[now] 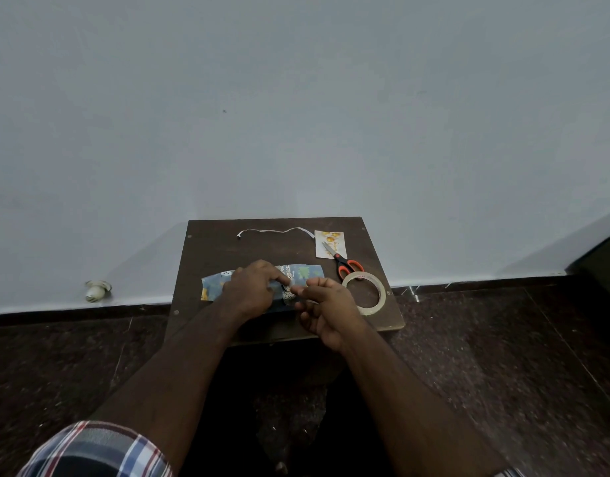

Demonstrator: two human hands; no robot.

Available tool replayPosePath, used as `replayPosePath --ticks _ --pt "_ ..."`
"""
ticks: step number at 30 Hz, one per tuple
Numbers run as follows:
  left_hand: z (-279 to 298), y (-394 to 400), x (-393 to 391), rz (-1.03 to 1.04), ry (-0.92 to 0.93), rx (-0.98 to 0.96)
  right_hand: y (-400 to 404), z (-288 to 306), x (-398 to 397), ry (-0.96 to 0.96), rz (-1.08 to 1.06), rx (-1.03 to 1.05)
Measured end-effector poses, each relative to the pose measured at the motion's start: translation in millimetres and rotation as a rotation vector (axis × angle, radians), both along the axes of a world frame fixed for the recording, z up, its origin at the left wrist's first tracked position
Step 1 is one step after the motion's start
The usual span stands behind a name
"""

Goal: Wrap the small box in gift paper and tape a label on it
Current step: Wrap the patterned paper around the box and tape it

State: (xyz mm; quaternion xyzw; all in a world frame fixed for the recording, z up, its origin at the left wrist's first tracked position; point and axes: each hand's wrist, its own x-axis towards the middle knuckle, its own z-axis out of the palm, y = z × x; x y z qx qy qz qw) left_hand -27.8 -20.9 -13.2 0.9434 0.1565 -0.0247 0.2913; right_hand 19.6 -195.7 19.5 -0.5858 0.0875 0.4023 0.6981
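Note:
Blue patterned gift paper [212,285] lies folded across the middle of the small dark wooden table [214,247]; the box itself is hidden under the paper and my hands. My left hand [253,289] rests on top of the wrapped paper, its fingers curled down onto the fold. My right hand [326,306] is just to the right, forefinger and thumb pinching something small and pale at the paper's seam; I cannot tell what it is. A tape roll [374,292] lies right of my right hand. The label card [329,242] sits at the back right.
Orange-handled scissors [346,265] lie partly on the label card. A thin white strip [276,231] lies along the table's back edge. The table stands against a pale wall on a dark stone floor; a small white object [97,290] sits by the wall on the left.

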Motion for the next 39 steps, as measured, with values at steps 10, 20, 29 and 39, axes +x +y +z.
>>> replayPosePath --ticks 10,20,29,39 --pt "-4 1 2 0.051 -0.042 -0.048 2 5 4 0.071 0.017 -0.011" --pt "-5 2 3 -0.027 0.002 0.045 4 9 18 0.174 0.083 -0.059" --pt "-7 3 5 -0.016 0.010 0.018 -2 9 13 0.235 0.036 -0.041" --pt "-10 4 6 0.001 -0.018 0.005 -10 1 -8 -0.559 0.196 -0.471"
